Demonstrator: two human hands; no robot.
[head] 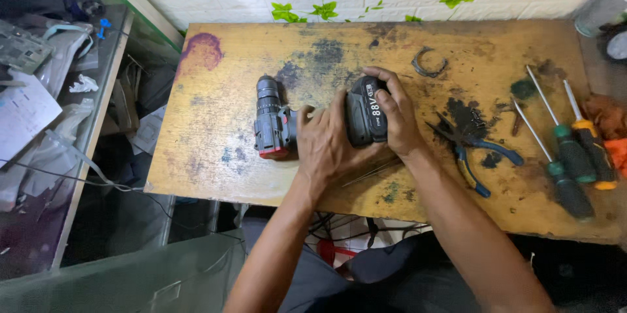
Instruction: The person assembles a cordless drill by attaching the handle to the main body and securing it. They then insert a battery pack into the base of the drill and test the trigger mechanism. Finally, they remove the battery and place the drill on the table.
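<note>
- Head view looks straight down on a stained, yellowish wooden table [215,91], and both of my bare hands meet near its middle, slightly toward the near edge.
- My left hand [324,146] is closed over the grip of a dark grey cordless drill with red trim [272,123], palm down, fingers wrapped so the handle itself is hidden.
- My right hand [396,117] is curled around the black block-shaped battery pack [364,112] at the foot of that handle, thumb on the near side and fingers hooked over the far side.
- Lying on its side, the drill has its chuck pointing toward the far edge of the table, while the handle and battery run off to the right along the tabletop.
- So the battery sits immediately right of my left hand's hold, touching it, and the right hand is the one on it; the handle's long axis runs left to right between the two hands.
- Toward the right edge lie blue-handled pliers [477,156], three screwdrivers with green and orange handles [575,156], and a curved grey metal clip [428,63] near the far edge.
- Whether the battery is seated or partly slid off, I cannot tell.
</note>
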